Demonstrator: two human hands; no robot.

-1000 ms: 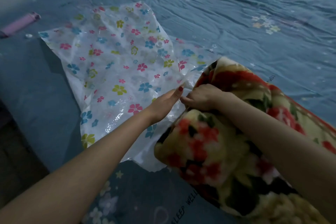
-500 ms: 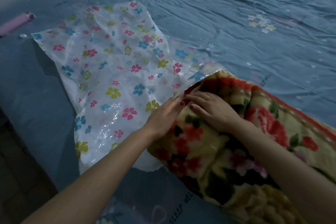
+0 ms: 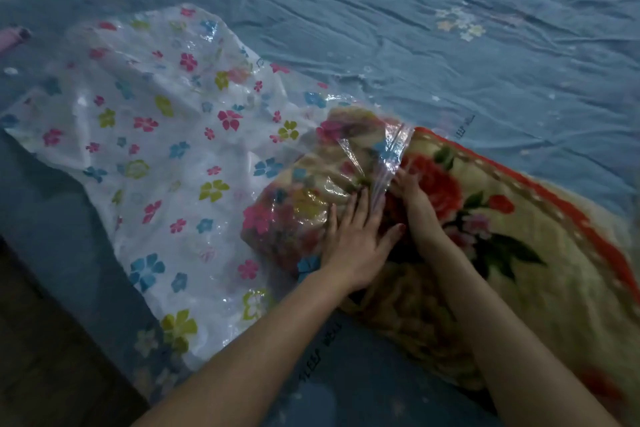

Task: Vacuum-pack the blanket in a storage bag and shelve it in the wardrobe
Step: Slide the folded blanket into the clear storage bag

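Blanket (image 3: 485, 218) end is pushed into storage bag (image 3: 156, 135) mouth; left hand (image 3: 353, 239) is laid flat, fingers spread, on it; bag edge is pinched by right hand (image 3: 408, 184).

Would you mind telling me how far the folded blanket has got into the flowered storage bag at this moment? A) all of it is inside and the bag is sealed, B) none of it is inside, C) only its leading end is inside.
C: the blanket's leading end shows through the clear plastic of the storage bag, while most of it lies outside the opening.
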